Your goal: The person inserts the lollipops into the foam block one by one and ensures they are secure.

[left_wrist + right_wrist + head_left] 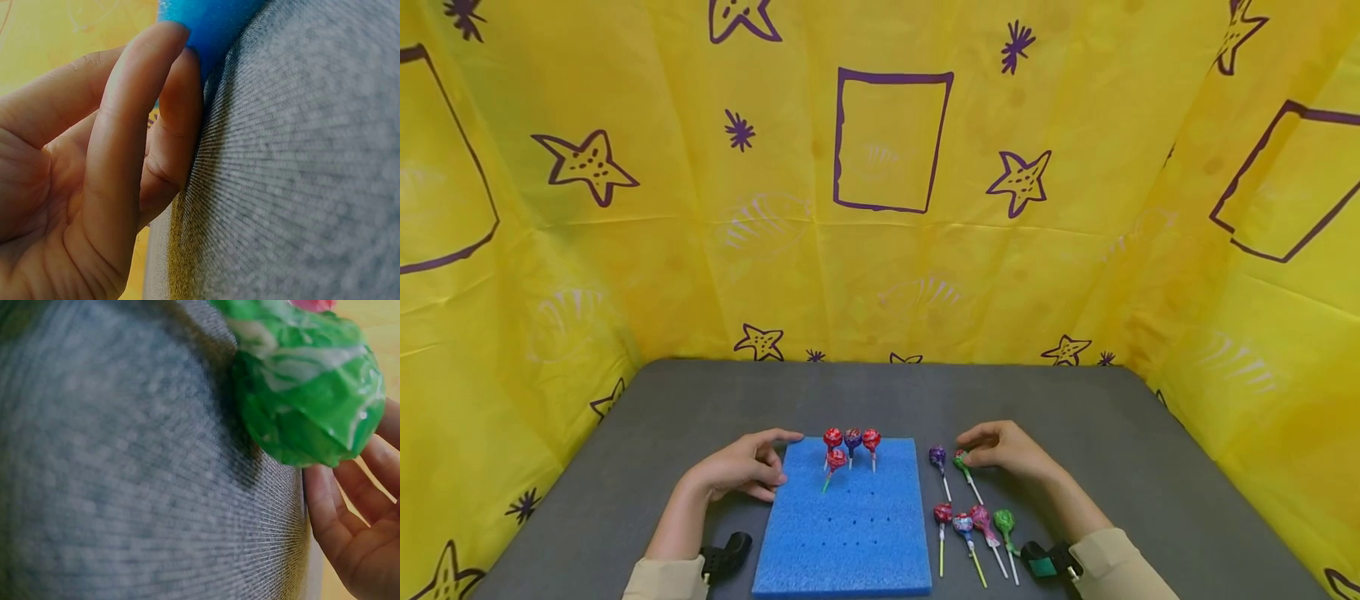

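Observation:
A blue foam board [850,571] with rows of small holes lies on the table. Three lollipops [853,437] stand in its far row, red, purple and red. In front of them a red lollipop [837,460] on a green stick leans. My left hand [747,463] rests at the board's far left side, index finger reaching its corner and thumb [125,125] at its edge. My right hand [1009,450] is over a green lollipop [962,461] lying on the table, thumb at its candy head and index finger just beyond. Another green lollipop [306,387] partly covers that hand's surroundings in the right wrist view.
Left of my right hand lies a purple lollipop [937,456]. A nearer row holds a red [943,514], a blue-and-red [963,525], a pink [981,517] and a green one [1004,522]. Yellow patterned cloth [895,283] walls the grey table [1045,392].

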Demonstrator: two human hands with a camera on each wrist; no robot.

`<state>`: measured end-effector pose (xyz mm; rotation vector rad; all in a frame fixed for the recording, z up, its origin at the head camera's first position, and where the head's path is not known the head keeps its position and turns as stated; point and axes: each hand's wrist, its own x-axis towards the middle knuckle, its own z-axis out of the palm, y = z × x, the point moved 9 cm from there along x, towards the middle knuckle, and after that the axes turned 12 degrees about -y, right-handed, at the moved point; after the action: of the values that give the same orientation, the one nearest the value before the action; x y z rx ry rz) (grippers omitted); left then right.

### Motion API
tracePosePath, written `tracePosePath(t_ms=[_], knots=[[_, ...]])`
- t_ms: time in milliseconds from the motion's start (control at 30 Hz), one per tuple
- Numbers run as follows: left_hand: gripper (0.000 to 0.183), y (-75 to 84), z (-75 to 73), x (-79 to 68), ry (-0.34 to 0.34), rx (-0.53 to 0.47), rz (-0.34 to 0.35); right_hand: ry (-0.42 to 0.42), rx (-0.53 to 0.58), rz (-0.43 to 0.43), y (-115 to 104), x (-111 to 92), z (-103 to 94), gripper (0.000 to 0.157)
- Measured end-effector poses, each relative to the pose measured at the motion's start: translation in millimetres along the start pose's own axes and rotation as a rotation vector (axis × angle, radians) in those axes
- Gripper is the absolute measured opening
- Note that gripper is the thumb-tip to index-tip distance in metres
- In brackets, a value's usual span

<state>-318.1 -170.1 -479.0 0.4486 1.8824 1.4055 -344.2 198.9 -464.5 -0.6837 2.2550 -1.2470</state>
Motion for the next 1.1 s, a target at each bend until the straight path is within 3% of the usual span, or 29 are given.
tracePosePath(t_ms=[300,1100], knots=[[0.069,0.0,0.4,0.2,0.003,0.000,0.002,-0.017,-0.036,-0.033,-11,-1,4.3,0.031],[0.069,0.9,0.9,-0.7,0.000,-0.002,-0.001,-0.014,-0.068,-0.019,-10,3,5.0,0.027]])
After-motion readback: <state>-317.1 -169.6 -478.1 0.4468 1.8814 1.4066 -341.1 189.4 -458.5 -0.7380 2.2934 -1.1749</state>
